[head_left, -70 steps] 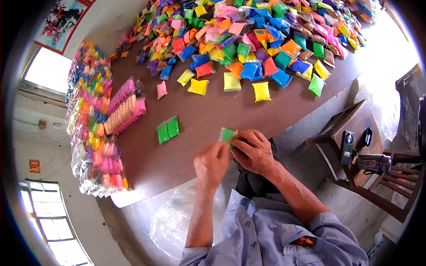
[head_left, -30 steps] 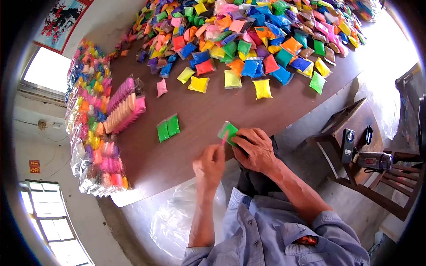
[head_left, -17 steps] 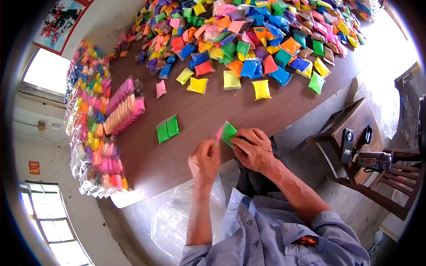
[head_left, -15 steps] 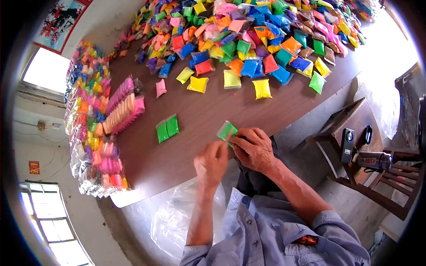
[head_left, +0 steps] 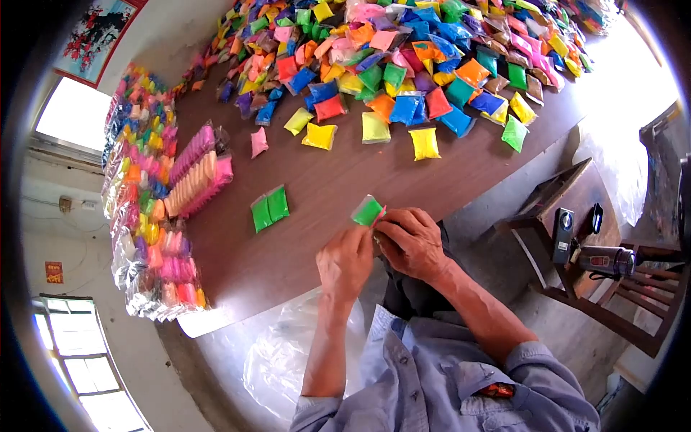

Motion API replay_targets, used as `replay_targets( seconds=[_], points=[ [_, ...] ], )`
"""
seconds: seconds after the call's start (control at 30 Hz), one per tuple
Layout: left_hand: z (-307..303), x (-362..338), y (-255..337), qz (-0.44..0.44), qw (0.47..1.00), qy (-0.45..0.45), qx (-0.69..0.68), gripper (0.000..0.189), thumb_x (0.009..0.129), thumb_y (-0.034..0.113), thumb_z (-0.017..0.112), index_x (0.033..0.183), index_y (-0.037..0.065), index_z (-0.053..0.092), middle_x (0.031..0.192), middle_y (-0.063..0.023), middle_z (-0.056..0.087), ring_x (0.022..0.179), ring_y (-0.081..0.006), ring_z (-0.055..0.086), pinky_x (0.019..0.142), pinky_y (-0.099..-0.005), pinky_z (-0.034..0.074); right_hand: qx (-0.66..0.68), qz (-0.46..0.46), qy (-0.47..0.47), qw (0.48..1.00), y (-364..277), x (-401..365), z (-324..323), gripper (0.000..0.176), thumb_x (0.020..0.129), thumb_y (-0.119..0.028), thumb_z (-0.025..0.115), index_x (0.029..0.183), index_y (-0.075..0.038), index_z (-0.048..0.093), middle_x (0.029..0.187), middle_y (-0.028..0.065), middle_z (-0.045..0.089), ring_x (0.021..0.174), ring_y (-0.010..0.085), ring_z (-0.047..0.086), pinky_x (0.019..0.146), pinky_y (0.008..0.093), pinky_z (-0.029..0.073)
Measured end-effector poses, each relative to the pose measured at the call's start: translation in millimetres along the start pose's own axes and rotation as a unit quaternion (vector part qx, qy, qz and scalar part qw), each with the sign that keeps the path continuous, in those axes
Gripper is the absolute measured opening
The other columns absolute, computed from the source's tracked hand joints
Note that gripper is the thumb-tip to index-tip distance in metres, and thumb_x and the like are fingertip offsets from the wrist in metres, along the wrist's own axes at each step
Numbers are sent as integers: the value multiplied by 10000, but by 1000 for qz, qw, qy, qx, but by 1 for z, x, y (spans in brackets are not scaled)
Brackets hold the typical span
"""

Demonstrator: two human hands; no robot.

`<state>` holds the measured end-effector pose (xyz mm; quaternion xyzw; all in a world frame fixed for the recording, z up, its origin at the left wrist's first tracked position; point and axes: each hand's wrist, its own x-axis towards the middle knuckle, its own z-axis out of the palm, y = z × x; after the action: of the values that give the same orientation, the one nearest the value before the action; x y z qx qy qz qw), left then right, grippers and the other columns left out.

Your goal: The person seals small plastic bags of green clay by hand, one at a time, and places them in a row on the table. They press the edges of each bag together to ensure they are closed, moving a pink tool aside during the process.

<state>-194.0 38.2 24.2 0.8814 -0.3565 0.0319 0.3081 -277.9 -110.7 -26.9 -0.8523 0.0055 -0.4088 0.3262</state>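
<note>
A small clear packet with bright green filling [head_left: 366,211] is held up at the near edge of the table. My right hand [head_left: 412,245] pinches its lower right corner, where a bit of pink or red shows by the fingertips. My left hand [head_left: 345,263] is closed at the packet's lower edge, its fingertips partly hidden behind the knuckles. To the left, two green packets [head_left: 270,209] lie side by side on the brown table [head_left: 317,237], apart from both hands.
A big heap of coloured packets [head_left: 403,72] covers the table's far side. Stacked rows of pink and peach packets [head_left: 194,176] stand left, beside bagged bundles [head_left: 147,216] along the edge. At right, a wooden stool [head_left: 576,194] bears a dark flask [head_left: 607,261] and a black device [head_left: 563,230].
My left hand has risen slightly and come against the packet's lower edge; it was blurred before. The packet's red patch is now seen only by my right fingertips.
</note>
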Motion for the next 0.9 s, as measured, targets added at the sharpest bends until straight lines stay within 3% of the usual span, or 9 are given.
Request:
replay_targets(
  seconds=[0.07,0.2,0.33,0.47,0.53,0.67,0.73,0.9],
  points=[
    [-1,5,-5,2,998,3,61,64,939,133,731,934,69,723,830,-157,721,734,-367,710,646,-437,547,-7,1,-2,1000,2,-2,1,363,746,-56,839,1084,-92,712,1087,78,674,979,274,666,843,387,545],
    [-2,15,-24,-33,994,30,99,97,943,157,724,914,64,719,830,-154,724,732,-358,713,651,-438,548,-3,-5,8,1000,3,-4,5,346,752,-57,832,1073,-89,708,1085,75,675,971,277,669,843,391,544],
    [-7,4,-5,-28,999,28,-15,65,934,117,735,921,56,718,818,-150,722,714,-353,708,641,-424,541,-10,3,9,1000,1,-4,2,362,727,-29,828,1061,-91,705,1084,76,675,951,283,672,839,389,542],
    [6,-4,0,10,1000,11,26,62,936,106,738,925,49,718,806,-150,718,697,-342,705,632,-412,538,-3,7,6,1000,-3,2,-2,312,749,-22,790,1042,-98,715,1053,67,692,937,274,688,858,396,553],
    [13,-4,-14,-23,998,64,11,72,938,112,740,916,48,717,796,-147,713,679,-333,696,625,-408,536,-7,8,6,1000,-1,-1,2,306,758,-30,782,1050,-97,717,1057,69,688,942,277,687,864,399,550],
    [5,-4,-29,-70,994,60,61,70,935,108,748,927,44,723,797,-150,714,675,-316,699,628,-399,540,-23,9,0,1000,-5,1,0,386,727,10,794,1090,-90,707,1111,81,670,969,279,669,856,388,529],
    [0,-3,-28,-114,991,69,-16,81,939,120,750,948,41,736,809,-157,722,686,-297,714,641,-391,548,-23,15,-11,1000,-4,-1,1,387,731,11,794,1094,-90,708,1120,83,666,986,282,666,857,390,530],
    [4,-10,-18,-43,995,73,-55,106,951,142,742,981,41,752,831,-161,735,706,-288,727,652,-386,554,-18,35,-17,999,-7,2,0,359,760,-24,766,1109,-83,708,1113,92,676,1031,307,670,920,421,538]
  ],
)
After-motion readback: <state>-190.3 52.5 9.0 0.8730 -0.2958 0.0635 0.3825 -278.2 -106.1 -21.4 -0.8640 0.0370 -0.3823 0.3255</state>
